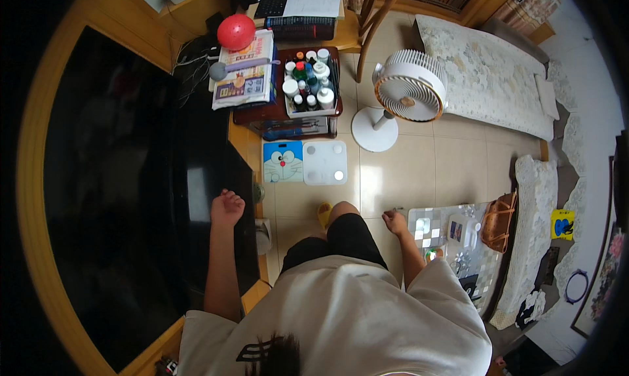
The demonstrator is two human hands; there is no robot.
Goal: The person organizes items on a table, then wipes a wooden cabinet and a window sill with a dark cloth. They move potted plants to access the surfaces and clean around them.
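Note:
My left hand (228,208) hangs over the glossy black top (196,228) of the low cabinet at the left, its fingers curled with nothing seen in them. On the other side, my right hand (394,222) is beside the corner of a checkered table (417,213), fingers partly bent; something small and dark shows at the fingertips, too small to name. Ahead on the tiled floor lie a blue cartoon-face scale (283,162) and a white scale (325,163), side by side. Behind them a white tray (310,113) of bottles stands on a dark red wooden stand (260,111).
A white floor fan (410,91) stands ahead to the right, near a cloth-covered couch (491,76). A wooden chair (366,32) is farther back. A red ball (236,32) rests on stacked packages. The checkered table bears a white jug (463,231) and a brown basket (499,223).

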